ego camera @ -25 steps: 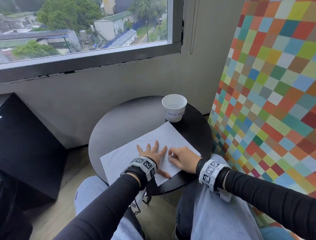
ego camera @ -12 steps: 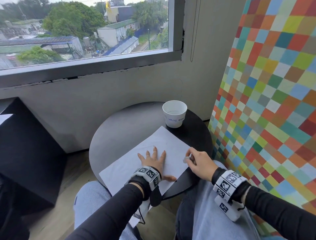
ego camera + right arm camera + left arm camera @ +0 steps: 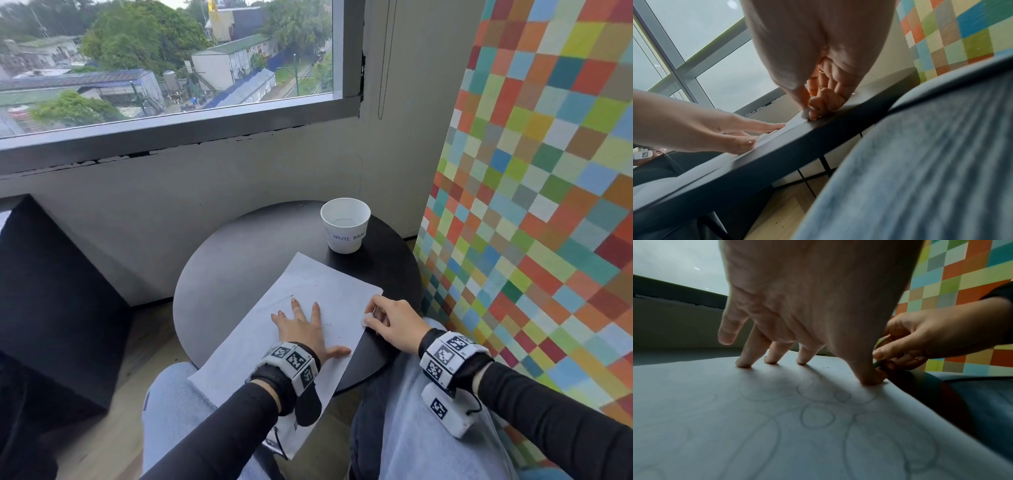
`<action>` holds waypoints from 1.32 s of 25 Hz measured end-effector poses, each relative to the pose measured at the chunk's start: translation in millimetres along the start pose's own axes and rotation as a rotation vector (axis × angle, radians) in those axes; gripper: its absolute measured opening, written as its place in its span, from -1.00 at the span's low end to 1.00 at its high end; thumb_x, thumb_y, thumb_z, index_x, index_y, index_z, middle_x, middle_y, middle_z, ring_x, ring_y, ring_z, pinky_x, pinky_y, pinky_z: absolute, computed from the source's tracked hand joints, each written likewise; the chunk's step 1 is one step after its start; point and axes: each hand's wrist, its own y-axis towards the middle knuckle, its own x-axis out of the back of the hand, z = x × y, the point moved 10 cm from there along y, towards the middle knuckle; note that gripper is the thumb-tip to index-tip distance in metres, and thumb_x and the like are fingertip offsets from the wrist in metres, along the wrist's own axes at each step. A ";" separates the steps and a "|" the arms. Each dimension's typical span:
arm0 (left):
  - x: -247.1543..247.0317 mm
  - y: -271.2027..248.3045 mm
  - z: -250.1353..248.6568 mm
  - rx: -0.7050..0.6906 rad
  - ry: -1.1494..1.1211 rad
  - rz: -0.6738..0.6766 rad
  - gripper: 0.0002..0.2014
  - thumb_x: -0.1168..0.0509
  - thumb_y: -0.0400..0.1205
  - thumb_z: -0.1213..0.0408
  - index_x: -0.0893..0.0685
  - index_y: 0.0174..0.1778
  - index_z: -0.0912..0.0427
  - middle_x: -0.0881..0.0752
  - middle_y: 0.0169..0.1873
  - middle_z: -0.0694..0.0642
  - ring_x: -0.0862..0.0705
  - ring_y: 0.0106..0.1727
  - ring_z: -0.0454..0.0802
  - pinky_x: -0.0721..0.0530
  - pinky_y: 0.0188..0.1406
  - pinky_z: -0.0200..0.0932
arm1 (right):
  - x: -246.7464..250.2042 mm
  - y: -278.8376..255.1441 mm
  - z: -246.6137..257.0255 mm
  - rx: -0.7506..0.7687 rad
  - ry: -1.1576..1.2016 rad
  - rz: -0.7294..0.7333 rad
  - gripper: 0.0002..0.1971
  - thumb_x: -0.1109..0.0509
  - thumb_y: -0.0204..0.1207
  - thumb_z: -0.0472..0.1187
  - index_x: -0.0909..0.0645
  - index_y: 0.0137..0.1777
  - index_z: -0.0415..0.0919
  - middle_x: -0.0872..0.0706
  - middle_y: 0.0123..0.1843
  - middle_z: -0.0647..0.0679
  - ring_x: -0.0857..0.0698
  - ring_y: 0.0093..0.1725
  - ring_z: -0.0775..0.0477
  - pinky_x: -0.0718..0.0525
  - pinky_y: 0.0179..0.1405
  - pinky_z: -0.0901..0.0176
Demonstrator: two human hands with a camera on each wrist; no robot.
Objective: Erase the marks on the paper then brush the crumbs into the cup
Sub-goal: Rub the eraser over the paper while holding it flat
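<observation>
Since a second ago, the right hand [image 3: 394,322] has moved from mid-sheet to the paper's [image 3: 308,294] right edge, pinching a small white eraser [image 3: 367,319]. The left hand [image 3: 301,329] stays flat, fingers spread, pressing the paper on the round black table [image 3: 239,270]. A white cup [image 3: 345,226] stands at the table's far edge, beneath a window [image 3: 164,58].

Both arms wear long black sleeves [image 3: 212,435] down to the wrists. Each wrist carries a band [image 3: 291,361] of white blocks printed with black square tag markers over a black strap; the right band [image 3: 448,358] has a further white tagged box [image 3: 445,413] hanging below it, with a thin black cable looping beside. A thin ring [image 3: 821,71] sits on one finger of the right hand [image 3: 394,323]. The legs are in light blue jeans [image 3: 428,445].
</observation>
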 end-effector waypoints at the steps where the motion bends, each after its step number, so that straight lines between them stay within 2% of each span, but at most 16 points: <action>1: 0.2 0.1 1.2 -0.013 -0.002 0.012 0.11 -0.01 0.48 -0.59 0.24 0.75 0.04 0.16 0.71 0.40 -0.16 0.65 0.49 -0.07 0.59 0.40 | 0.3 0.2 0.5 0.005 -0.019 -0.006 -0.92 -0.41 0.55 -0.14 -0.59 -0.09 -0.13 -0.68 -0.35 -0.05 -0.53 -0.45 0.15 -0.46 -0.36 0.43; 4: -0.3 -1.8 3.4 -0.076 -0.005 0.035 0.13 -0.16 0.44 -0.56 0.24 0.75 -0.05 0.12 0.71 0.39 -0.22 0.64 0.43 -0.02 0.60 0.42 | 5.0 3.3 3.0 0.024 -0.041 -0.043 -0.89 -0.41 0.56 -0.17 -0.59 -0.05 -0.21 -0.59 -0.36 0.02 -0.47 -0.45 0.18 -0.41 -0.37 0.38; 7: -3.5 -5.3 1.7 -0.128 -0.001 0.039 0.12 -0.21 0.43 -0.55 0.31 0.71 -0.21 0.10 0.71 0.38 -0.23 0.64 0.42 0.02 0.60 0.45 | 8.5 6.8 4.4 0.033 -0.061 -0.081 -0.88 -0.39 0.57 -0.20 -0.56 0.00 -0.25 -0.54 -0.37 0.07 -0.46 -0.43 0.20 -0.40 -0.28 0.24; 8: -3.0 -4.8 -0.3 -0.149 0.003 0.027 0.09 -0.21 0.44 -0.53 0.31 0.70 -0.26 0.11 0.72 0.35 -0.18 0.66 0.41 0.07 0.57 0.49 | 7.7 6.9 5.4 0.041 -0.066 -0.082 -0.87 -0.39 0.58 -0.21 -0.55 0.01 -0.25 -0.53 -0.38 0.09 -0.45 -0.43 0.21 -0.40 -0.27 0.24; 10: -3.4 -1.7 -11.2 -0.257 -0.011 -0.005 -0.01 -0.17 0.51 -0.48 0.28 0.69 -0.32 0.20 0.73 0.24 0.07 0.73 0.34 0.19 0.53 0.58 | 4.6 5.8 8.1 0.062 -0.076 -0.061 -0.87 -0.38 0.58 -0.22 -0.54 0.03 -0.25 -0.51 -0.39 0.11 -0.45 -0.44 0.23 -0.37 -0.28 0.29; 12: -5.1 1.9 -24.4 -0.394 -0.055 -0.033 -0.11 -0.13 0.58 -0.43 0.26 0.69 -0.34 0.31 0.73 0.11 0.30 0.73 0.22 0.22 0.58 0.53 | 3.4 5.6 9.6 0.076 -0.076 -0.049 -0.86 -0.38 0.58 -0.22 -0.54 0.04 -0.27 -0.50 -0.40 0.10 -0.45 -0.45 0.23 -0.36 -0.29 0.31; 14: -8.3 6.3 -29.2 -0.446 -0.126 -0.048 -0.16 -0.08 0.61 -0.41 0.26 0.69 -0.34 0.39 0.71 0.04 0.38 0.71 0.18 0.18 0.63 0.44 | 5.5 5.9 7.8 0.070 -0.062 -0.056 -0.86 -0.38 0.58 -0.20 -0.56 0.04 -0.26 -0.50 -0.39 0.09 -0.45 -0.45 0.21 -0.39 -0.28 0.29; 17: -14.0 10.4 -28.6 -0.444 -0.190 -0.083 -0.22 0.01 0.64 -0.40 0.26 0.68 -0.35 0.42 0.69 0.00 0.42 0.70 0.13 0.21 0.64 0.39 | 4.7 3.0 10.5 0.079 -0.018 -0.041 -0.89 -0.37 0.59 -0.18 -0.56 0.02 -0.21 -0.52 -0.38 0.09 -0.49 -0.44 0.18 -0.43 -0.30 0.35; 20: -13.9 11.0 -28.3 -0.415 -0.176 -0.140 -0.25 0.07 0.64 -0.42 0.24 0.69 -0.35 0.36 0.71 -0.02 0.38 0.71 0.10 0.19 0.66 0.36 | -6.9 -3.3 19.9 0.116 0.015 0.026 -0.91 -0.38 0.56 -0.17 -0.56 -0.02 -0.15 -0.53 -0.40 0.10 -0.53 -0.42 0.16 -0.46 -0.32 0.44; 23: -7.5 10.2 -29.0 -0.382 -0.131 -0.200 -0.25 0.06 0.64 -0.42 0.18 0.71 -0.33 0.20 0.74 0.00 0.17 0.74 0.13 0.00 0.68 0.25 | -16.6 -4.0 21.1 0.105 -0.018 0.072 -0.93 -0.38 0.55 -0.15 -0.54 -0.06 -0.11 -0.54 -0.42 0.10 -0.53 -0.42 0.16 -0.46 -0.31 0.40; 25: -3.3 7.5 -29.3 -0.368 -0.118 -0.252 -0.25 0.06 0.64 -0.42 0.13 0.72 -0.29 0.10 0.74 0.01 0.05 0.72 0.13 -0.11 0.64 0.16 | -14.7 -2.0 17.9 0.080 -0.008 0.043 -0.92 -0.38 0.54 -0.16 -0.54 -0.09 -0.12 -0.55 -0.42 0.09 -0.53 -0.43 0.16 -0.45 -0.32 0.38; 29: -10.7 0.2 -31.4 -0.311 -0.158 -0.238 -0.26 0.11 0.70 -0.33 0.18 0.74 -0.14 0.14 0.75 0.05 0.14 0.74 0.10 -0.04 0.66 0.18 | -12.9 -2.2 15.8 0.068 0.005 0.054 -0.90 -0.38 0.55 -0.15 -0.56 -0.08 -0.17 -0.57 -0.39 0.07 -0.54 -0.41 0.14 -0.50 -0.31 0.34; 31: -17.3 -3.9 -34.0 -0.280 -0.151 -0.224 -0.22 0.29 0.65 -0.38 0.20 0.75 -0.08 0.14 0.75 0.07 0.17 0.75 0.10 -0.04 0.66 0.21 | -17.7 -5.4 19.5 0.094 -0.008 0.106 -0.88 -0.38 0.56 -0.15 -0.57 -0.06 -0.20 -0.56 -0.37 0.10 -0.53 -0.39 0.13 -0.51 -0.28 0.33; 33: -17.8 -8.1 -38.8 -0.285 -0.164 -0.246 -0.03 0.59 0.39 -0.41 0.18 0.75 -0.06 0.11 0.75 0.07 0.16 0.75 0.09 -0.06 0.64 0.24 | -20.8 -7.7 22.2 0.115 -0.025 0.133 -0.87 -0.38 0.56 -0.16 -0.55 -0.06 -0.21 -0.56 -0.37 0.10 -0.53 -0.39 0.13 -0.49 -0.30 0.37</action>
